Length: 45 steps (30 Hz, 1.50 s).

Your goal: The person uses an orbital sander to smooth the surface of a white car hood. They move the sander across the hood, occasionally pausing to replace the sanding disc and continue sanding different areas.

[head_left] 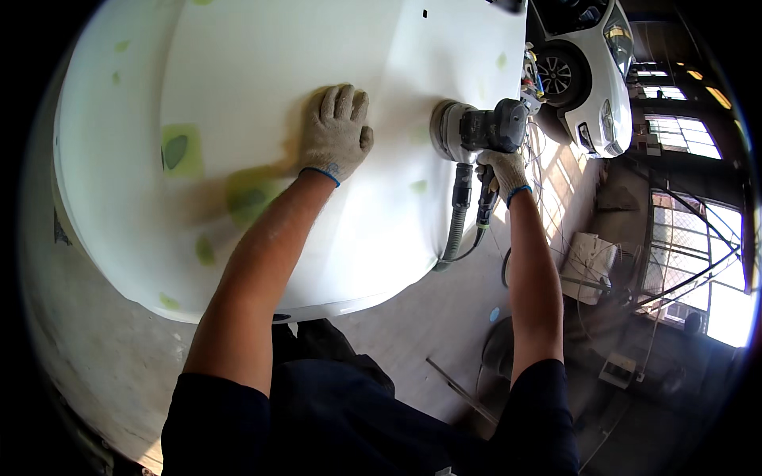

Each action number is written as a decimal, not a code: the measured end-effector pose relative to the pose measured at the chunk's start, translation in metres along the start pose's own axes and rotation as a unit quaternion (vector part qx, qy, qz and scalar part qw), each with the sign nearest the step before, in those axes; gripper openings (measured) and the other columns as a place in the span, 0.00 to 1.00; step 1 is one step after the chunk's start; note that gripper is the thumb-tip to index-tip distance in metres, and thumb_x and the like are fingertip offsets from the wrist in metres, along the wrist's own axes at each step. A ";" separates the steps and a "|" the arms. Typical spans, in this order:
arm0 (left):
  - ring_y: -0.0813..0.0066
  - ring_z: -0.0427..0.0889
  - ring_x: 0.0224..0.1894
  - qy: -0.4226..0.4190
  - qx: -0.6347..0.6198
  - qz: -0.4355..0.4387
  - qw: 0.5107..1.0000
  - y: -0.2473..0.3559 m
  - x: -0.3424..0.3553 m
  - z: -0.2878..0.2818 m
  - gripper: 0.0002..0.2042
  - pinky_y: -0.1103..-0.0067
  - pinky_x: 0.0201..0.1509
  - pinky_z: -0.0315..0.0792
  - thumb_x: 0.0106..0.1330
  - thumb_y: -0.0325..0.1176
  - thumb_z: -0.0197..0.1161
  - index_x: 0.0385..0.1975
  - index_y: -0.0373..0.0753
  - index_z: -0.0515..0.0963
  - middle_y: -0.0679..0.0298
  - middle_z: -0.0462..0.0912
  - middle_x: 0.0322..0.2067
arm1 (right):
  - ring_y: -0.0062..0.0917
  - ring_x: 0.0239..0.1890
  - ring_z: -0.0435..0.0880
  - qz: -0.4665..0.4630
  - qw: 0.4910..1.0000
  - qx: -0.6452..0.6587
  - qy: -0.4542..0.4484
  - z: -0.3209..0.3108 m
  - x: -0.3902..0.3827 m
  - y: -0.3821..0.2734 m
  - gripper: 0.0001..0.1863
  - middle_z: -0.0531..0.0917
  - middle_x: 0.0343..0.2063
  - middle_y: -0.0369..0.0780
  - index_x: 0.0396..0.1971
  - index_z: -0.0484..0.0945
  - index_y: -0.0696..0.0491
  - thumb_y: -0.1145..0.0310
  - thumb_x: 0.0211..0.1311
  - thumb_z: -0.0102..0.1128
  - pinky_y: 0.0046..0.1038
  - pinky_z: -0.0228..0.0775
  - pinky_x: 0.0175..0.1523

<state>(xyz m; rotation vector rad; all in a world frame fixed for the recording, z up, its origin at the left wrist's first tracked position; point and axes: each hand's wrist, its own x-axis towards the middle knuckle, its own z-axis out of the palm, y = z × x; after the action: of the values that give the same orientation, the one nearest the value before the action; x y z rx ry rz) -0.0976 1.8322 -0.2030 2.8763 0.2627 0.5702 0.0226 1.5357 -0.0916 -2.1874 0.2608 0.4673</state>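
Step in hand looks like sanding: black-and-grey round-disc power sander (498, 129) sits over the right side of the large curved white car body panel (262, 63), disc side toward the surface. Can't tell whether the disc is spinning or fully flat on it

Right hand (506, 169) in an off-white knit glove with blue cuff, fingers wrapped round the sander's handle, fingertips partly hidden. Left hand (336, 133), same glove type, lies palm down on the panel, fingers straight-ish and side by side, released, nothing held; my guess is bracing or feeling the surface

Next move, my read: calls for pad level, light even pressure, care at the panel edge, where cutting through is easy. Yellow-green smooth-edged repair patches (252, 197) dot the panel, mostly left of the sander

In the way: grey ribbed hose (456, 228) and thin black cable (476, 239) drop past the near right edge, could snag or drag on it

Around: white car (579, 71) upper right, boxy white container (587, 266) and thin metal bar (460, 389) lower down on the grey concrete floor (405, 333)
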 end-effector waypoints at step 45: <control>0.60 0.65 0.71 0.048 0.075 0.047 0.995 0.013 -0.001 0.021 0.27 0.55 0.75 0.58 0.68 0.47 0.57 0.67 0.47 0.74 0.62 0.70 0.66 | 0.26 0.21 0.86 0.005 0.996 -0.089 0.013 -0.002 -0.018 0.026 0.17 0.86 0.21 0.43 0.35 0.84 0.65 0.69 0.47 0.71 0.29 0.80 0.28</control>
<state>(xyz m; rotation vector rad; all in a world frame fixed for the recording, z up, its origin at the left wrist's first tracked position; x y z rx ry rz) -0.0883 1.8157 -0.2196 3.0239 0.1935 0.7358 -0.0023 1.5189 -0.1016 -2.3688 0.2511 0.4839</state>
